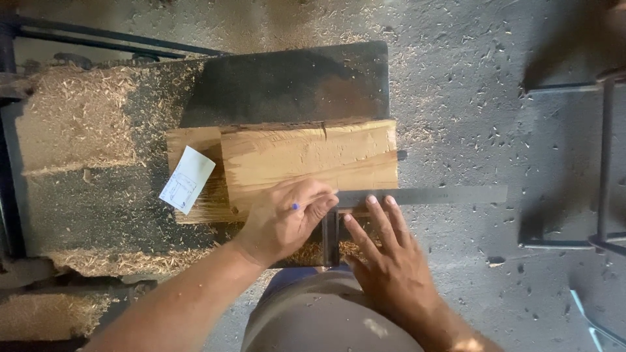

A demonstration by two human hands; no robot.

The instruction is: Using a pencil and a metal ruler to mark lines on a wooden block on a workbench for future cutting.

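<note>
A pale wooden plank lies across a dark metal machine table. My left hand is closed around a blue pen, its tip at the plank's near edge beside a metal square ruler. My right hand lies flat with fingers spread, pressing the ruler's corner where its long blade meets the short leg. The long blade sticks out to the right past the plank.
A white paper slip with a sketch rests on the plank's left end. Sawdust heaps cover the left of the machine. Concrete floor with chips lies right; metal frame parts stand at far right.
</note>
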